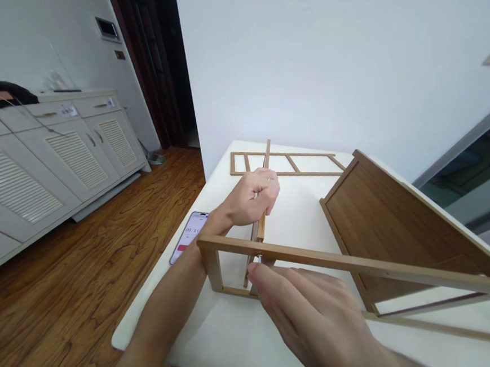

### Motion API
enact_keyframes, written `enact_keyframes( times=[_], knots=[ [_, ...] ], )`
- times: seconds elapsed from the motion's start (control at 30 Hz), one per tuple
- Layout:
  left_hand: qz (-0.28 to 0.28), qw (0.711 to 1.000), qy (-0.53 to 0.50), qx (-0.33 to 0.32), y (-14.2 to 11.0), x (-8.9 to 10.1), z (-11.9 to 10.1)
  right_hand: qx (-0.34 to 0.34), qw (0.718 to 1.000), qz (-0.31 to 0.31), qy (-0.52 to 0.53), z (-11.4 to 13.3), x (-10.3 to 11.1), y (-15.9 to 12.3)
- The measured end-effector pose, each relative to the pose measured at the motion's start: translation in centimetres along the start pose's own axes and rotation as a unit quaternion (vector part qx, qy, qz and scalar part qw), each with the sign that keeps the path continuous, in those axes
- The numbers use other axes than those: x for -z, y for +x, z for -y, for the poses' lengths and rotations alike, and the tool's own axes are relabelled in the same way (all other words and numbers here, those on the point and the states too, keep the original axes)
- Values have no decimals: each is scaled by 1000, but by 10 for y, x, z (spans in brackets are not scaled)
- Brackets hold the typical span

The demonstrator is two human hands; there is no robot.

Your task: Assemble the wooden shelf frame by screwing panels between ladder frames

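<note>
My left hand [252, 197] is closed round a thin wooden rod [261, 223] that runs from the table's far side toward me and meets a wooden frame [319, 259]. The frame stands on the white table [239, 331]. My right hand [319, 319] is close to the camera. Its fingertips pinch a small metal piece [259, 258] where the rod joins the frame's top rail. A brown wooden panel [383, 218] leans tilted within the frame on the right.
A flat wooden lattice piece [290, 163] lies at the table's far edge by the white wall. A phone [188, 236] with a lit screen lies at the left table edge. White cabinets [48, 159] stand to the left across a wooden floor.
</note>
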State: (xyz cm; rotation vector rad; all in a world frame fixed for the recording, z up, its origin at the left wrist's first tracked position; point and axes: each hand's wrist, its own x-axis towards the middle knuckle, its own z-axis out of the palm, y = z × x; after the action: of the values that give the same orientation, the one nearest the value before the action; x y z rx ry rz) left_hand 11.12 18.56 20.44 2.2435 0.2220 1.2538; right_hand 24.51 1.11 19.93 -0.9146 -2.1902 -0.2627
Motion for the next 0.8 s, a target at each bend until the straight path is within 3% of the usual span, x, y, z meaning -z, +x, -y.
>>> enact_keyframes(
  times=[0.53,0.8],
  knots=[
    [60,996,69,24,5,17,-16,4,1000,0,10,-2,8,-6],
    [81,995,63,20,7,14,-16,12,1000,15,22,-2,13,-1]
  ],
)
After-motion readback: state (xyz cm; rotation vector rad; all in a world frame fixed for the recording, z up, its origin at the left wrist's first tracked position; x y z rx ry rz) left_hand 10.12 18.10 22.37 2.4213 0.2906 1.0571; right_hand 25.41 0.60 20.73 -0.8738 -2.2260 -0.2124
